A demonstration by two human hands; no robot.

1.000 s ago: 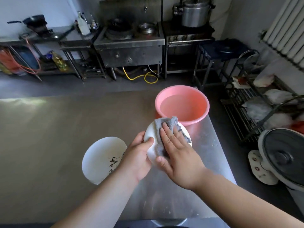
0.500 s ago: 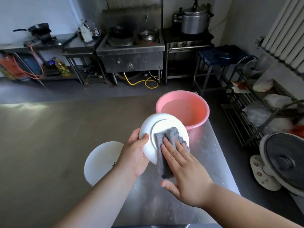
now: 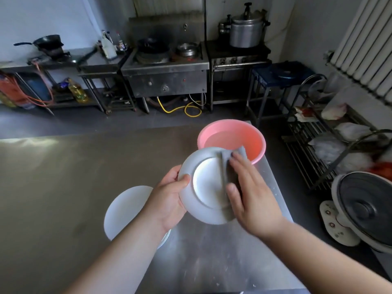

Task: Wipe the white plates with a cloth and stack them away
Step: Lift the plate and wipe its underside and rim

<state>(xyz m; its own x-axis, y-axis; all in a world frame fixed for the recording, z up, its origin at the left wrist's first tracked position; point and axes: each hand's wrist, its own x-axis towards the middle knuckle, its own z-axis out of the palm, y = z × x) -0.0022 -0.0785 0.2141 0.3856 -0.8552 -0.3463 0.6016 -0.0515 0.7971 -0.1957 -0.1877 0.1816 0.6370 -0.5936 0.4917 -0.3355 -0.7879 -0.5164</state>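
A white plate (image 3: 204, 185) is held tilted above the steel table, its underside with the foot ring turned toward me. My left hand (image 3: 167, 198) grips its left rim, thumb on the near face. My right hand (image 3: 252, 192) presses a grey cloth (image 3: 228, 166) flat against the plate's right half with straight fingers. The cloth's upper corner sticks out past the plate's top edge. A second white plate (image 3: 125, 211) lies on the table at the lower left, partly hidden by my left forearm; more plate rims show beneath it.
A pink basin (image 3: 250, 134) holding water stands just behind the held plate near the steel table's (image 3: 201, 262) right edge. A wire rack (image 3: 331, 145) with bags and a floor fan (image 3: 364, 209) stand to the right. Stoves and pots line the back wall.
The plate has turned so more of its underside faces me. My right hand and the cloth have slid from the middle toward the right and upper rim.
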